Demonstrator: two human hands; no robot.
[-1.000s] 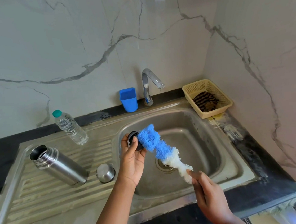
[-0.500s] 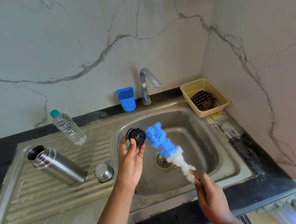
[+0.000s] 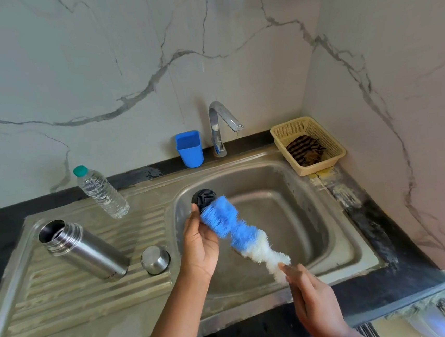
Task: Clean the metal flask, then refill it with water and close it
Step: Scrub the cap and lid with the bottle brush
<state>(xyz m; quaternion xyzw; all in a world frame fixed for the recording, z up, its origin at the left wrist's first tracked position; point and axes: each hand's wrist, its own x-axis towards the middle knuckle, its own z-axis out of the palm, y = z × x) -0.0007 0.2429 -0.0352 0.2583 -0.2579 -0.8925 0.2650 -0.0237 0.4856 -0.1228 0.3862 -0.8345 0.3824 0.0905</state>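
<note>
Left hand (image 3: 199, 248) holds the black stopper (image 3: 204, 198); right hand (image 3: 314, 299), seemingly gripping the brush (image 3: 238, 233), angles it far-left onto it

Your left hand (image 3: 200, 245): raised over the sink basin, palm toward you, fingers curled up round the black flask stopper (image 3: 203, 196), forearm rising from the lower edge. Your right hand (image 3: 314, 299): lower and nearer you, back of hand up, fingers closed on the bottle brush (image 3: 238, 233) at its white end.
</note>
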